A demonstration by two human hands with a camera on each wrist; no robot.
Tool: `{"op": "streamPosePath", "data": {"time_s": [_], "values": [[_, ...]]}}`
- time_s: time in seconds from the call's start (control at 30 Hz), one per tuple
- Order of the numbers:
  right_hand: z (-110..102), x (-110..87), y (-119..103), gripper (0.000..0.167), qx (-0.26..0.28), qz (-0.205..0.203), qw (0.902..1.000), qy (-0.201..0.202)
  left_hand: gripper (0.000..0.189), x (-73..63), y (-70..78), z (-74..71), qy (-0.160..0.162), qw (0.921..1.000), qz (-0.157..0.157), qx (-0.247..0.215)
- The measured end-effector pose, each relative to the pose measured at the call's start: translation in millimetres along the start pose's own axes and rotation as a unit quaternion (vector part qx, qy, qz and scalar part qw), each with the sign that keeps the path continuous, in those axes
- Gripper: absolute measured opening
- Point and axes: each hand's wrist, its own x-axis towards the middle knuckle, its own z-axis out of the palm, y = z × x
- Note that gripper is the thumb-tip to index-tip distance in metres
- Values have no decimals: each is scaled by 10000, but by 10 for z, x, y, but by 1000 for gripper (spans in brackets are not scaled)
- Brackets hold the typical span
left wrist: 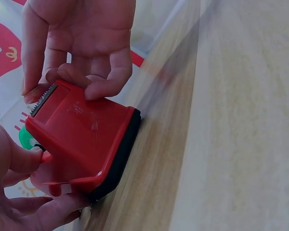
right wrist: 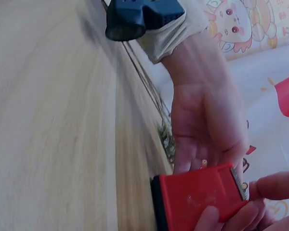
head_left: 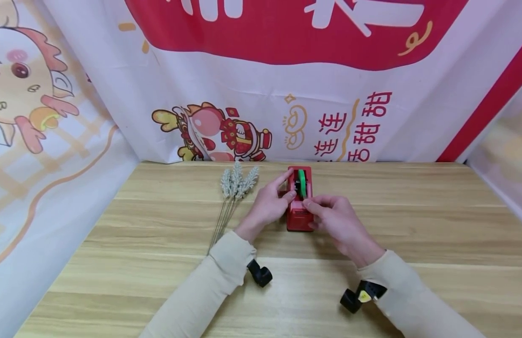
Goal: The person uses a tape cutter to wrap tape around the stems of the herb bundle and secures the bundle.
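A red tape dispenser (head_left: 300,220) with a dark base stands on the table, a green roll or wheel (head_left: 302,183) upright inside it. My left hand (head_left: 269,204) grips its left side, thumb near the wheel. In the left wrist view, the dispenser's serrated cutter (left wrist: 43,100) shows at the top edge. My right hand (head_left: 338,220) has thumb and forefinger together at that cutter, pinching what seems to be the end of clear tape, which is hard to see. The right hand's other fingers (left wrist: 108,86) are curled against the dispenser's side.
Several pale grey-green flower sprigs (head_left: 233,188) on thin stems lie left of the dispenser, next to the left forearm. A printed cloth (head_left: 244,80) hangs behind the wood-grain table (head_left: 413,211). Black wrist cameras (head_left: 261,274) sit under both sleeves.
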Motion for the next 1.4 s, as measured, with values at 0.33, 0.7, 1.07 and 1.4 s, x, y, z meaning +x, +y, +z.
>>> {"op": "streamPosePath", "data": {"time_s": [0.33,0.7,1.07,1.4], "values": [[68,-26,-37,41,448,80,9989,61,63,2,-12,-7,81,10000,-11,16],[106,-39,-35,37,481,48,9987,173,63,10,-9,-17,28,10000,88,-14],[103,-44,-16,36,434,134,9987,220,63,16,-24,-15,-82,9999,78,-86],[97,-72,29,36,334,90,9987,384,63,16,-30,-13,-126,9998,102,-116]]}}
